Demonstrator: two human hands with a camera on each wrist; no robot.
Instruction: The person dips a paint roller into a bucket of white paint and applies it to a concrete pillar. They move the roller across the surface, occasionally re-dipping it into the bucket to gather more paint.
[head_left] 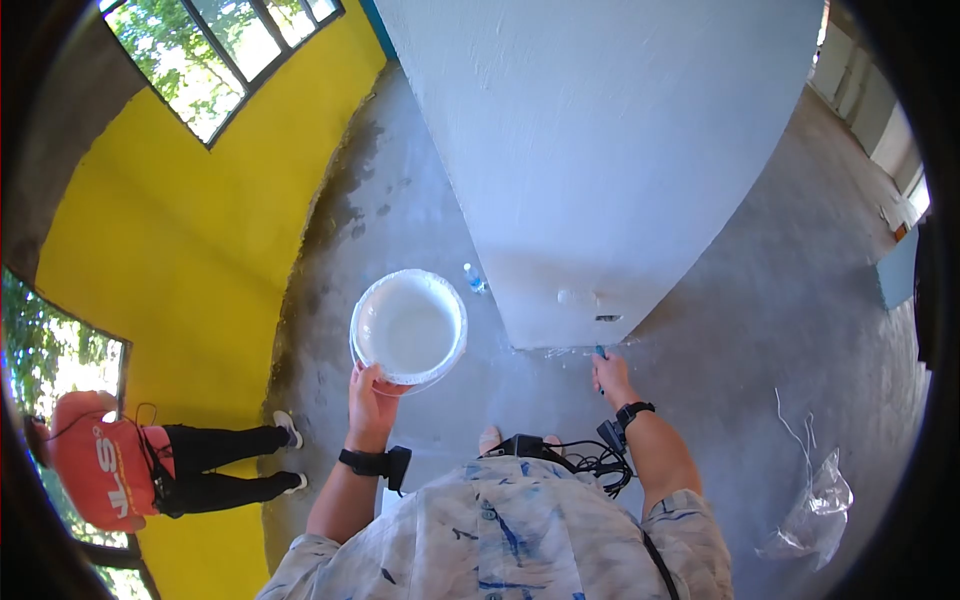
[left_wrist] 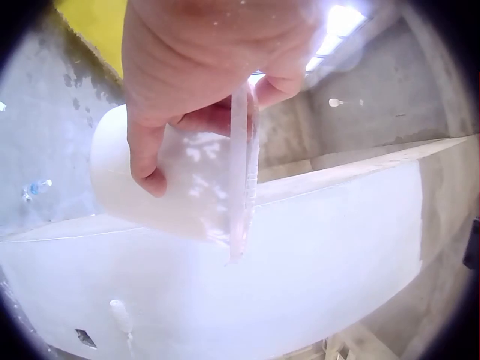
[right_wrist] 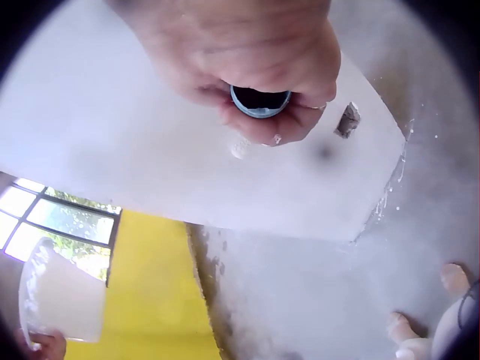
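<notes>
While the left hand (head_left: 370, 396) pinches the bucket (head_left: 356, 318) rim at 6 o'clock, apparently to keep it level, the right hand (head_left: 612, 378) grips a blue handle (head_left: 600, 352).

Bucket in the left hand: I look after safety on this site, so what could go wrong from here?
1. The left hand holds the white bucket by its rim alone. It could slip or tilt and spill its white contents.
2. The bare feet stand near white splashes on the floor at the base of the pillar, so a slip seems possible.
3. Loose cables hang by the right hand, which holds a blue grip low at the pillar. They might snag.
</notes>
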